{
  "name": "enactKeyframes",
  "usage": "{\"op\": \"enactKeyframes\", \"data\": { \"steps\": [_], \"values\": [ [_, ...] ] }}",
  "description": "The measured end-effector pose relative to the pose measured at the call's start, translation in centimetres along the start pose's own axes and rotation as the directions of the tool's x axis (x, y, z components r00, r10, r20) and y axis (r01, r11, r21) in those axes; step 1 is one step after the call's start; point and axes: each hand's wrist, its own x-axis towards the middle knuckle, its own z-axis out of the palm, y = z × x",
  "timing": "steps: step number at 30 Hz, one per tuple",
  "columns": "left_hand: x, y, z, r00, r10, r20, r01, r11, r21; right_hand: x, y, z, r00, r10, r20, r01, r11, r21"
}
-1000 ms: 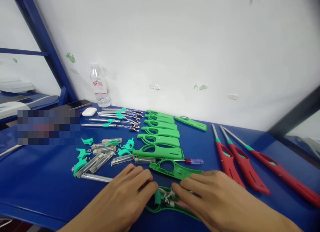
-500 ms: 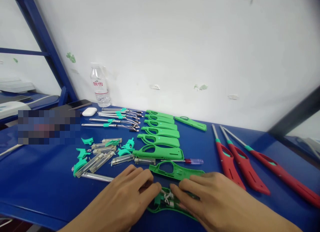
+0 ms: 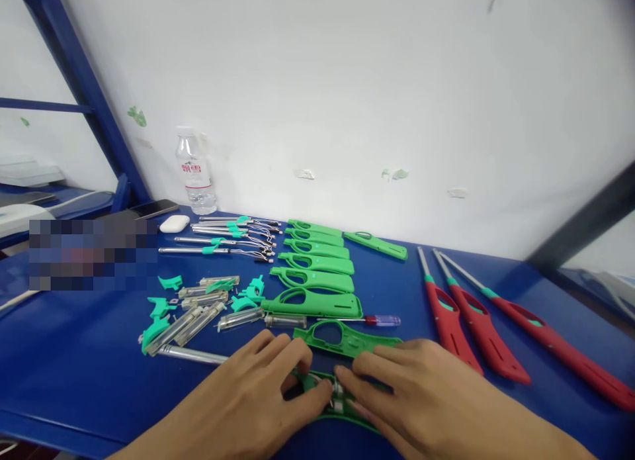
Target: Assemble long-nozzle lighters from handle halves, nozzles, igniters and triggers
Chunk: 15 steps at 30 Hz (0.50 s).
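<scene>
At the near edge of the table, a green lighter casing half [image 3: 350,419] lies with its inside facing up, white wires and small parts within it. My left hand [image 3: 270,387] is closed around its left part, the thumb pressing down on the wires. On the other end my right hand [image 3: 411,387] is closed, index fingertip and thumb at the parts in the middle. Both hands cover much of the casing. Just beyond them lies another green casing half [image 3: 364,344], inside up. A metal lighter tube [image 3: 191,355] rests beside my left wrist.
Clear fuel tanks [image 3: 198,322] and teal triggers [image 3: 161,308] are scattered at left. Behind are wired metal rods [image 3: 193,251], a row of green casings [image 3: 312,279], a screwdriver [image 3: 381,321] and a water bottle [image 3: 196,175]. Red lighters [image 3: 496,344] lie at right against no other items.
My left thumb has moved right, over the white wires in the casing. My right hand stays nearly in place. The whole view has shifted slightly.
</scene>
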Motion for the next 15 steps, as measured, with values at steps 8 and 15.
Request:
{"op": "enactKeyframes", "data": {
  "steps": [8, 15],
  "values": [
    [-0.3, -0.8, 0.3, 0.999, 0.037, 0.036, -0.035, 0.997, -0.063, 0.3, 1.2, -0.6, 0.976, 0.133, -0.170, -0.149, 0.986, -0.080],
    [-0.8, -1.0, -0.8, 0.996, -0.042, 0.078, 0.051, 0.992, -0.113, -0.4, 2.5, 0.6, 0.986, 0.168, 0.006, -0.166, 0.980, -0.109]
  ]
}}
